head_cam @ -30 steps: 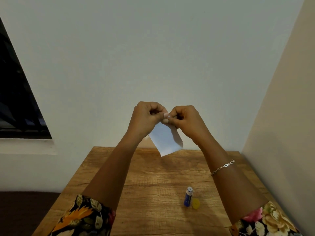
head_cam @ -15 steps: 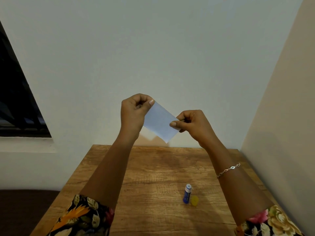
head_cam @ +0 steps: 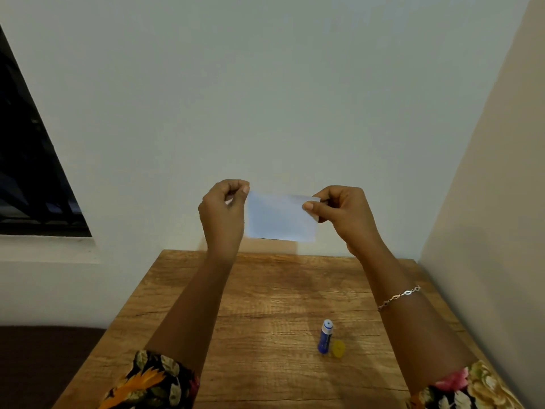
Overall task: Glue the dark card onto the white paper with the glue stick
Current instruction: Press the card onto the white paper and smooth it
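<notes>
A small white paper [head_cam: 280,218] is held up in the air above the far edge of the table, its white face toward me. My left hand [head_cam: 224,214] pinches its upper left corner and my right hand [head_cam: 342,216] pinches its upper right corner. A thin dark line shows along the paper's bottom edge; the dark card itself is hidden from me. A blue glue stick [head_cam: 326,336] stands uncapped on the table, and its yellow cap [head_cam: 338,348] lies right beside it.
The wooden table [head_cam: 259,302] stands in a corner, with a white wall behind and a beige wall [head_cam: 486,202] close on the right. A dark window [head_cam: 26,172] is at the left. Dark floor lies left of the table.
My hands moved apart and spread the paper from a hanging, tilted hold to a level one, held at both top corners. The glue stick and cap have stayed put.
</notes>
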